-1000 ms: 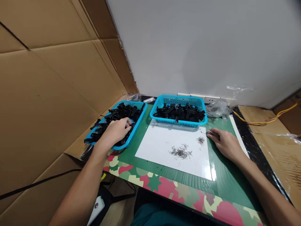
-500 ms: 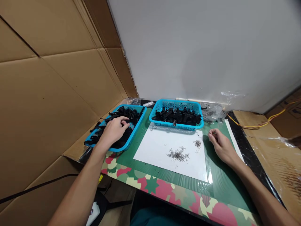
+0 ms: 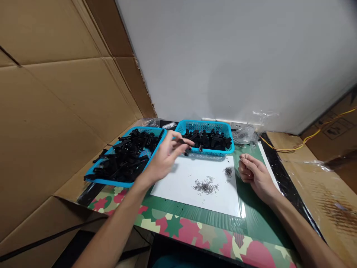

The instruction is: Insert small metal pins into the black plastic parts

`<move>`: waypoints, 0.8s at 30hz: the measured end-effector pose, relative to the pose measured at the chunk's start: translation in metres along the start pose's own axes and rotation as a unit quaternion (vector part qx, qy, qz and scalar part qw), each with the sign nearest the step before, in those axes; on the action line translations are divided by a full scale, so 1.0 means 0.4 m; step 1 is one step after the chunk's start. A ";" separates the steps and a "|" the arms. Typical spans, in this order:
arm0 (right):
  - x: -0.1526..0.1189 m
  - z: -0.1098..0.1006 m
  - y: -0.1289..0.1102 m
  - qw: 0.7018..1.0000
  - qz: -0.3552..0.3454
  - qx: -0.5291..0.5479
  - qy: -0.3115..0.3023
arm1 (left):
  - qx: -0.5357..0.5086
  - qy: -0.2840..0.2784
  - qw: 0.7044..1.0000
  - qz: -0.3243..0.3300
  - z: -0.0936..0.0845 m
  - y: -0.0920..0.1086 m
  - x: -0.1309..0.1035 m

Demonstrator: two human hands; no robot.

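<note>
My left hand [image 3: 167, 154] is over the white sheet [image 3: 178, 182], in front of the right basket. Its thumb and fingers are closed on a small black plastic part [image 3: 182, 143], slightly blurred. My right hand [image 3: 256, 176] is raised at the sheet's right edge, thumb and forefinger pinched on a thin, small wire piece [image 3: 245, 156]. A larger pile of tiny bent wire pieces [image 3: 205, 187] lies on the sheet, and a smaller pile [image 3: 228, 171] sits nearer my right hand.
A blue basket [image 3: 96, 181] of black parts stands at the left. Another blue basket [image 3: 205, 123] holds more behind the sheet. Clear plastic bags [image 3: 245, 136] lie by a power strip at the wall. Cardboard [image 3: 69, 111] borders the left; a yellow cable [image 3: 306, 141] runs right.
My left hand has moved right from the left basket, now with a black part in its fingers. My right hand has turned slightly, its pinch now raised. The view has shifted a little.
</note>
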State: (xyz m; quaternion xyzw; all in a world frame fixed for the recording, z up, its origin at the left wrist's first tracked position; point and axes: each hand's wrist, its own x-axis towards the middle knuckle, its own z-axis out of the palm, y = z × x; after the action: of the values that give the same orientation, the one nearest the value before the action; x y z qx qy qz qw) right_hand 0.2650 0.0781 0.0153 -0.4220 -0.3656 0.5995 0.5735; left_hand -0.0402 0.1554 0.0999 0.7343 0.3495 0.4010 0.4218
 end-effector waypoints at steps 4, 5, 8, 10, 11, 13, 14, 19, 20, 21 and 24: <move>-0.005 0.010 0.000 1.000 0.007 0.016 -0.004 | -0.067 -0.157 0.984 -0.056 0.138 -0.015 0.035; -0.006 0.012 0.001 1.000 0.008 0.018 -0.007 | -0.065 -0.170 0.982 -0.059 0.167 -0.021 0.042; -0.008 0.020 0.007 1.000 0.011 0.022 -0.016 | -0.093 -0.164 0.980 -0.064 0.237 -0.044 0.049; -0.009 0.026 0.011 0.999 0.008 0.022 -0.024 | -0.097 -0.146 0.982 -0.075 0.266 -0.058 0.040; -0.010 0.028 0.013 0.999 0.006 0.020 -0.028 | -0.094 -0.136 0.983 -0.080 0.275 -0.063 0.033; -0.011 0.034 0.016 0.999 -0.001 0.010 -0.035 | -0.083 -0.120 0.986 -0.077 0.285 -0.067 0.018; -0.012 0.037 0.017 0.999 -0.003 0.004 -0.037 | -0.077 -0.123 0.987 -0.070 0.286 -0.065 0.012; -0.019 0.049 0.020 0.999 -0.011 -0.015 -0.044 | 0.003 -0.155 0.988 -0.016 0.284 -0.051 0.000; -0.020 0.051 0.022 0.999 -0.009 -0.020 -0.047 | 0.016 -0.152 0.988 -0.011 0.286 -0.052 -0.001; -0.021 0.052 0.024 0.998 -0.008 -0.027 -0.051 | 0.027 -0.150 0.988 -0.008 0.287 -0.053 -0.003; -0.026 0.054 0.032 0.997 -0.009 -0.054 -0.056 | 0.050 -0.164 0.985 0.001 0.293 -0.061 -0.010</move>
State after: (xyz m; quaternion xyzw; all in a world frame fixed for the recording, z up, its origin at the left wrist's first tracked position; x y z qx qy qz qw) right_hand 0.2401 0.0678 0.0127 -0.4146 -0.4327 0.5962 0.5342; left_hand 0.0575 0.1218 0.0389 0.8102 0.2949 0.2580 0.4360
